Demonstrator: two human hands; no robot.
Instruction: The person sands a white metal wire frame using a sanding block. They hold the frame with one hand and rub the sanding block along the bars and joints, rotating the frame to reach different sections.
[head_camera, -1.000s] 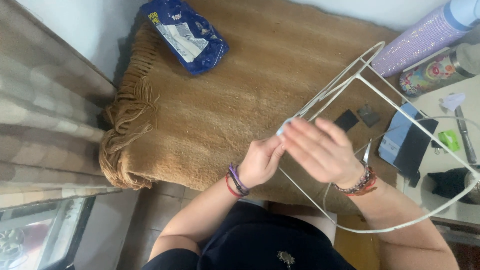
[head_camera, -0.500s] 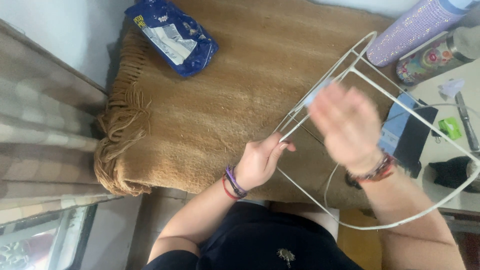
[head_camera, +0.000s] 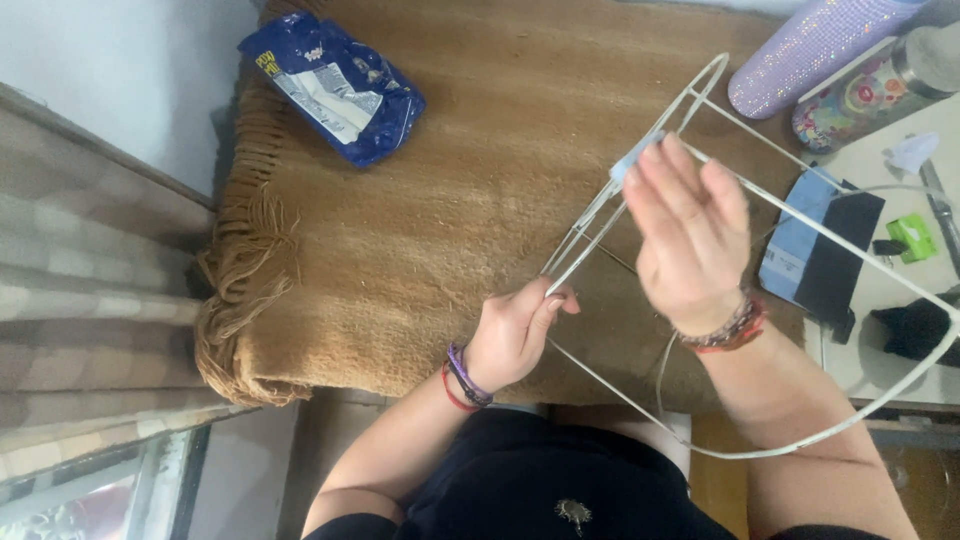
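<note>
Pinching one wire frame (head_camera: 800, 225); left hand (head_camera: 515, 335); right hand (head_camera: 690, 235)

My brown fringed blanket (head_camera: 450, 200) has a blue snack bag (head_camera: 330, 90) lying on it. Off to the side there's a glittery purple bottle (head_camera: 815, 45), a flowery tumbler (head_camera: 880, 85) and a green eraser-looking thing (head_camera: 912, 238).
</note>
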